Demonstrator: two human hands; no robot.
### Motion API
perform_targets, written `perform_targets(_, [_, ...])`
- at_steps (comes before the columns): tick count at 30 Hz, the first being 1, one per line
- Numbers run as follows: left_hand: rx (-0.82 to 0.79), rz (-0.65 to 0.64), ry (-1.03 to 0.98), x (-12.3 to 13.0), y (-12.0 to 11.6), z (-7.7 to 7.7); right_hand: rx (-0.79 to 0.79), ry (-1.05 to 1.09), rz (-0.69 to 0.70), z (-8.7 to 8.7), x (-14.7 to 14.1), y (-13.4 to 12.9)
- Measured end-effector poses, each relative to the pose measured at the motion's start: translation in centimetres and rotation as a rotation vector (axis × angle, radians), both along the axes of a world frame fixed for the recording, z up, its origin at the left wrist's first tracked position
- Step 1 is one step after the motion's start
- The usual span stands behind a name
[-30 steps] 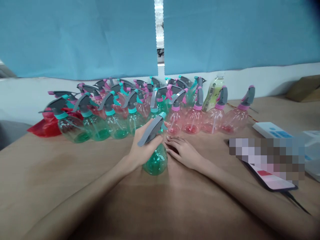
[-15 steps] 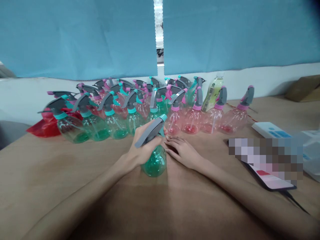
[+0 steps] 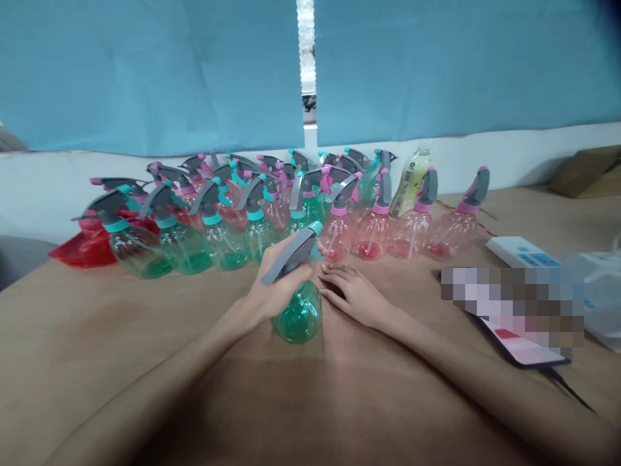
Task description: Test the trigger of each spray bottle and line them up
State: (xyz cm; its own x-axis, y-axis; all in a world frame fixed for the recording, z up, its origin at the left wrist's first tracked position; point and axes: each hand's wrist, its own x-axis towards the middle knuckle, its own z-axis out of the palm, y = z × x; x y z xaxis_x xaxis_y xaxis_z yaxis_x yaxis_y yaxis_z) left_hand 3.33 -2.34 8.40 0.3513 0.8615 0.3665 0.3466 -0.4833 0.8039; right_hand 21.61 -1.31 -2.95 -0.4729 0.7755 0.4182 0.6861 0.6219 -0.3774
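Note:
In the head view, my left hand (image 3: 277, 285) is wrapped round the neck of a green spray bottle (image 3: 299, 316) with a grey and teal trigger head. The bottle stands on the table, leaning slightly, its head pointing away to the right. My right hand (image 3: 356, 294) rests on the table just right of the bottle, fingers loosely stretched and holding nothing. Behind my hands is a front row of similar sprayers: a green bottle (image 3: 228, 244) among several on the left, and a pink bottle (image 3: 372, 236) among several on the right.
More sprayers crowd behind the front row. A drink bottle (image 3: 412, 181) with a yellow-green label stands behind the pink ones. At left lies a red plastic bag (image 3: 87, 243). Rightward are a phone (image 3: 533, 353) with a cable, a white power strip (image 3: 521, 251) and a cardboard box (image 3: 587, 171).
The view has shifted very slightly. My hands and the green spray bottle stay in nearly the same place.

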Motion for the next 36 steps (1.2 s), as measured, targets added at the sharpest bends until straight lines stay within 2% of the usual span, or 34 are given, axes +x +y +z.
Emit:
perform_targets(7, [-0.072,-0.034,-0.087,0.23,-0.25,-0.19,-0.005,-0.029,-0.009,0.21,0.00,-0.08])
perform_targets(14, [-0.069,-0.099,-0.184,0.21,0.10,-0.79,-0.020,-0.047,-0.014,0.29,-0.07,0.02])
perform_targets(36, [-0.039,-0.036,-0.091,0.11,0.03,-0.75,-0.018,-0.034,-0.007,0.33,0.00,-0.04])
